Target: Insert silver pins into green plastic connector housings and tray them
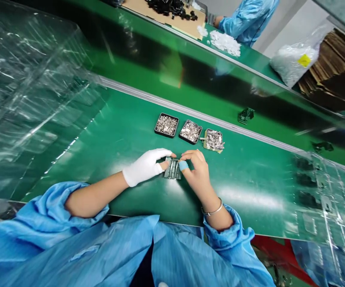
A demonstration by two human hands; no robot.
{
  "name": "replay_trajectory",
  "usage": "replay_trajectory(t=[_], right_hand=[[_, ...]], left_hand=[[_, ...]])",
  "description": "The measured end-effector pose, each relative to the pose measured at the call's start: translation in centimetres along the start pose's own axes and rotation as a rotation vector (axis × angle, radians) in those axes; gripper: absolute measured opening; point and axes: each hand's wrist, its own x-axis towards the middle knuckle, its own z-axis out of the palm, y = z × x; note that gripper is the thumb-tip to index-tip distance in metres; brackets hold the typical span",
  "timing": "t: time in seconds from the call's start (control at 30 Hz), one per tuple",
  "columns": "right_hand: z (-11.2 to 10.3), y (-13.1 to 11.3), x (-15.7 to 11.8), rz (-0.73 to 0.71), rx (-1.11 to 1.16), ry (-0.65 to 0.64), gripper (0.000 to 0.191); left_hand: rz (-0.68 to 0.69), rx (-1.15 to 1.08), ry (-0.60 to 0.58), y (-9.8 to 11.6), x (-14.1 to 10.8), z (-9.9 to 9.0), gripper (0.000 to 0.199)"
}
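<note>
Slipping looks like the main risk in the head view: the small dark rectangular part with bright metal strips (172,171) is held near its edges, above or on the glossy green work surface (130,131). If the grip at its left side eased while the other hand pressed on the upper right, the part could tilt or twist, and any loose small piece at that corner might drop. Pushing unevenly could also bend a thin strip. Beyond the part, two black-rimmed square trays (166,136) (188,140) and a yellowish tray (217,150) are heaped with small silvery metal pieces (165,124); a knock from the fingertips could spill some, especially from the yellowish one, where pieces overhang the rim.

The left hand (145,167), in a white glove that leaves the thumb and a fingertip bare, is nearly closed, its thumb against the part's left side and its fingers curled by the upper edge. The right hand (198,175), with a blue cover (183,165) on the thumb, has thumb and forefinger drawn close together at the upper right corner; whether they pinch a tiny piece or only touch the part, I cannot tell.
</note>
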Motion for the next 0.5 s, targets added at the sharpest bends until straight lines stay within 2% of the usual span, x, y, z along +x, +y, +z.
replay_trajectory(t=[0.2, 0.4, 0.5], right_hand=[[1.0, 0.2, -0.2, 0.002, -0.077, -0.099, 0.014], [1.4, -0.1, -0.3, 0.02, -0.104, -0.099, 0.018], [1.4, -0.2, -0.2, 0.03, -0.039, -0.099, 0.017]], left_hand=[[-0.031, -0.074, -0.006, 0.4, 0.0, 0.3, 0.031], [-0.013, -0.088, 0.021, 0.2, 0.1, 0.5, 0.029], [-0.034, -0.124, 0.03, 0.2, 0.4, 0.9, 0.029]])
